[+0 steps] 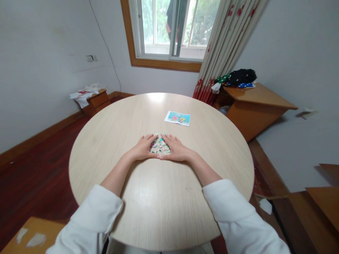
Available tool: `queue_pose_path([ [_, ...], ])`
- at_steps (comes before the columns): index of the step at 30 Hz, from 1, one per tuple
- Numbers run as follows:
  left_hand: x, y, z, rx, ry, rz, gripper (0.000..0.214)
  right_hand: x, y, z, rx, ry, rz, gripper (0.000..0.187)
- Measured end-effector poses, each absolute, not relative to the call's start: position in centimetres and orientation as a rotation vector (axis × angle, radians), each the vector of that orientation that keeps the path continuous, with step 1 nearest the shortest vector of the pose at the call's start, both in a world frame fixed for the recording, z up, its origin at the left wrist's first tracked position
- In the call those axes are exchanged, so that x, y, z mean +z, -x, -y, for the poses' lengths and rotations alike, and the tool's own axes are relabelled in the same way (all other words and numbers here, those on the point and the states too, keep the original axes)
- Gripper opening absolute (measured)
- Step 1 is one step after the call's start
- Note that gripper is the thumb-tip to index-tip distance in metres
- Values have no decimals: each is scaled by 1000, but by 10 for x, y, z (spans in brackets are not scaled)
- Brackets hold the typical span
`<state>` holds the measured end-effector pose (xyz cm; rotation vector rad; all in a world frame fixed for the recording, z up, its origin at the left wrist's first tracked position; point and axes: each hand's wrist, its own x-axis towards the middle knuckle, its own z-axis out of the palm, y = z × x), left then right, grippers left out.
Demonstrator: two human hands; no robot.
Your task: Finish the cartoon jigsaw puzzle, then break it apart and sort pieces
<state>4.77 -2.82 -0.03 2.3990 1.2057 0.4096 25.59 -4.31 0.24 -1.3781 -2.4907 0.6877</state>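
Both hands at centre frame, on the table. Left hand (143, 147) and right hand (176, 147) curve loosely, unclenched, around a pile of small jigsaw pieces (160, 147), walling it in from either side; thumb tips meet, or nearly, at the pile's lower edge, fingertips just apart at the upper edge. Pieces mostly pale, a few teal and pink. White sleeves (233, 206) reach in from the lower corners. Just above and right of the pile: a cartoon print (178, 118), pink and yellow figures on blue, lying flat. All on a pale round wood-grain table (148, 201). Upper right: floral curtain (222, 38), dotted cloths (242, 77) on a tilted-looking wooden cabinet (254, 95). Top centre: sliding window (159, 28). Left: small drawer unit (99, 102).
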Motion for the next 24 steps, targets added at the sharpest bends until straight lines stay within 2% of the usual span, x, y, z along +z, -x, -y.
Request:
queue_pose_path([
  [4, -10, -50, 19, 716, -2320, -1088, 62, -4, -258, 39, 694, 1296, 2469, 93],
  [7, -16, -57, 15, 850, -2293, -1127, 40, -8, -255, 35, 639, 1176, 2387, 71],
  [10, -18, -66, 12, 933, -2307, -1211, 27, -14, -247, 29, 538, 1069, 2216, 45],
  [13, -19, -76, 9, 994, -2295, -1282, 15, -19, -240, 21, 447, 1083, 2108, 30],
  [18, -19, -91, 6, 1121, -2141, -1389, 13, -20, -234, 13, 374, 1170, 1989, 25],
  [24, -6, -95, 6, 1298, -1898, -1340, 12, -8, -238, 21, 466, 1192, 1830, 26],
])
